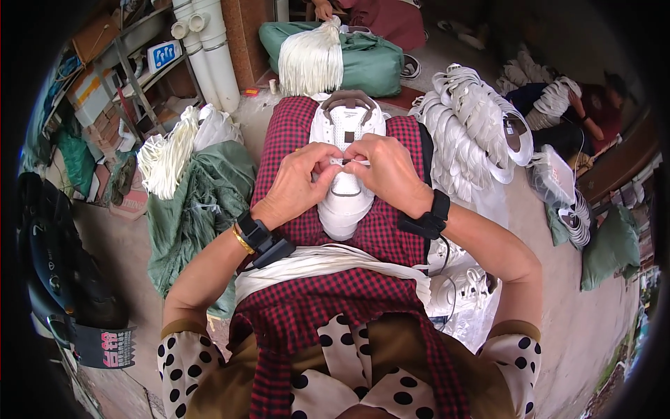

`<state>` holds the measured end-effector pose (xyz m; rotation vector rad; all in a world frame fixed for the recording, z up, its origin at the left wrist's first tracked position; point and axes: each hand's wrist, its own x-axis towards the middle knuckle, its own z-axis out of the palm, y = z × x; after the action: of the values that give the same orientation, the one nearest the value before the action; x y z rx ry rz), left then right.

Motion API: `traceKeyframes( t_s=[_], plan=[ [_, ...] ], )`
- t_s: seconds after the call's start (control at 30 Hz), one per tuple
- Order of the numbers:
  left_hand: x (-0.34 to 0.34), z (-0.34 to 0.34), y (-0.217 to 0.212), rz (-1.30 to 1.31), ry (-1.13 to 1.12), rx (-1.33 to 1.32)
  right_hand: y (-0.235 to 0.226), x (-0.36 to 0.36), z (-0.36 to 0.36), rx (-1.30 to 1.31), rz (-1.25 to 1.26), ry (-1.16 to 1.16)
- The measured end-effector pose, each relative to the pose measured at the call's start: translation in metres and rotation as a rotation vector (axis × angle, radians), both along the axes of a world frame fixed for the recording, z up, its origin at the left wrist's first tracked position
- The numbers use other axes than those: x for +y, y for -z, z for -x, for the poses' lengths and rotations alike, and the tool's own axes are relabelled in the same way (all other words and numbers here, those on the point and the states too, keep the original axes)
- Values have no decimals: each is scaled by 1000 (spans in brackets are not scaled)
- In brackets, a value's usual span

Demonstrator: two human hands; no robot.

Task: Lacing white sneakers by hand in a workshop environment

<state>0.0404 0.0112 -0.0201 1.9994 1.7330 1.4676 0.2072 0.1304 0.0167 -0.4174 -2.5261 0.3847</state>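
A white sneaker rests on my lap over a red-and-black checked apron, its toe toward me and its grey-lined opening away. Over the lower eyelets, my left hand and my right hand meet, thumbs and forefingers pinched together. Between them shows a short bit of white shoelace, mostly hidden by the fingers. Across my waist, close below the toe, lies a bundle of white laces. Both wrists wear black straps.
On the left, white laces lie on a green sack. White shoe parts are piled at right, above finished-looking white sneakers. Another person's hand holds laces over a green bundle; a second person sits far right.
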Motion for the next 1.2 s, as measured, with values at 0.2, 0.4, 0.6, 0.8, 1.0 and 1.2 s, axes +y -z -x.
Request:
traceKeyframes(
  t_s=[0.2,0.4,0.6,0.8,1.0,1.2],
  plan=[
    [1,-3,0,-20,-21,25,-4,2,-2,-35,35,-52],
    [7,-3,-2,-24,-36,43,4,10,-2,49,21,-128],
    [-21,20,-23,55,-123,58,-4,5,-4,-1,160,-156],
    [-128,205,-40,119,-645,240,-4,10,-13,-62,209,-96],
    [-365,420,-69,36,-1504,838,3,16,-9,33,206,-201],
    [-165,306,-48,-24,-1064,500,4,17,-18,4,172,-147]
  ],
)
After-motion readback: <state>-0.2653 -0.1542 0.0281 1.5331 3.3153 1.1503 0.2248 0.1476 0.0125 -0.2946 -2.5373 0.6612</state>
